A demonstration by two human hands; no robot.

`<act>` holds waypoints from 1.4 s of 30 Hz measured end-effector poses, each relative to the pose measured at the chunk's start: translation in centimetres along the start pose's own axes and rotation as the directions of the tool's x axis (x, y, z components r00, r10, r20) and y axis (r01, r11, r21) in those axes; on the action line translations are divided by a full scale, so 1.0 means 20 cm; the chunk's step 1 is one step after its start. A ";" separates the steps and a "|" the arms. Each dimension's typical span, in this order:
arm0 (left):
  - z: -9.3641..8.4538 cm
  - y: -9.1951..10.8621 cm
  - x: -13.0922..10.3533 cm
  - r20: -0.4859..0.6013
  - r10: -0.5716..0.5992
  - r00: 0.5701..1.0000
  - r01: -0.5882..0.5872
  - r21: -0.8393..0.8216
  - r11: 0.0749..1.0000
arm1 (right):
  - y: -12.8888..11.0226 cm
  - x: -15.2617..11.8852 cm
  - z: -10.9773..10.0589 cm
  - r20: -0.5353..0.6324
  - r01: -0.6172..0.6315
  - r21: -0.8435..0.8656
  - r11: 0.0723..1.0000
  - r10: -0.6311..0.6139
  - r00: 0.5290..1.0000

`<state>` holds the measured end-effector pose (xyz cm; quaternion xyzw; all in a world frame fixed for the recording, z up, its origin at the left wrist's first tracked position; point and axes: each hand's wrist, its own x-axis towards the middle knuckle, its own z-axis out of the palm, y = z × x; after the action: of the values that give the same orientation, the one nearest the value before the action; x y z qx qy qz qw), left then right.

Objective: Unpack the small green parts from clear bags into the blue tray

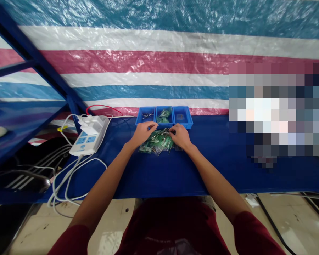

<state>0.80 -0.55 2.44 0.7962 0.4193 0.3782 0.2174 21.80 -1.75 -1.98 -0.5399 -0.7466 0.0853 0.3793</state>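
Observation:
A pile of small green and clear plastic packets with metal pieces (157, 142) lies on the blue table. My left hand (143, 132) is at the pile's upper left, just below the left bin, thumb and fingertips close together; anything between them is too small to make out. At the pile's upper right, my right hand (181, 135) has its fingers pinched by some dark metal pieces. Behind the hands stand three blue bins: the left one (138, 116) holds loose metal pieces, the middle one (164, 107) green packets, the right one (189, 115) a clear packet.
A white power strip (88, 143) with plugs and looping white cables (66, 173) lies on the table's left side. A blue metal frame (50, 72) rises at the left. Behind the table hangs a striped plastic sheet (149, 62). A pixelated area covers the right.

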 end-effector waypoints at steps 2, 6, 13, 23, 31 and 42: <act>0.00 0.00 -0.02 0.004 0.003 1.000 -0.003 0.006 1.000 | 0.00 0.00 0.00 0.028 -0.016 -0.016 1.000 0.017 0.999; 0.01 -0.01 -0.04 -0.023 0.039 0.999 -0.037 0.049 0.998 | 0.00 0.01 -0.02 0.059 0.005 -0.002 1.000 -0.005 0.998; 0.05 -0.01 -0.08 -0.093 0.142 0.985 -0.129 0.131 0.983 | -0.05 0.02 -0.06 0.049 0.086 0.092 0.992 -0.091 0.995; 0.09 -0.01 -0.09 -0.049 0.247 0.968 -0.232 0.200 0.952 | -0.12 0.00 -0.05 -0.039 0.164 0.188 0.968 -0.160 0.986; 0.10 0.05 -0.10 -0.139 0.119 0.983 -0.107 0.090 0.990 | -0.14 -0.02 -0.05 -0.083 0.180 0.236 0.955 -0.164 0.983; 0.15 0.11 -0.09 -0.231 -0.160 0.960 0.048 -0.425 0.904 | -0.16 -0.02 -0.03 -0.086 0.123 0.236 0.964 -0.106 0.991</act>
<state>3.62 -3.32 1.23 0.6513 0.3964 0.5475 0.3448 19.95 -3.55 -0.08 -0.4487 -0.7463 0.1333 0.4733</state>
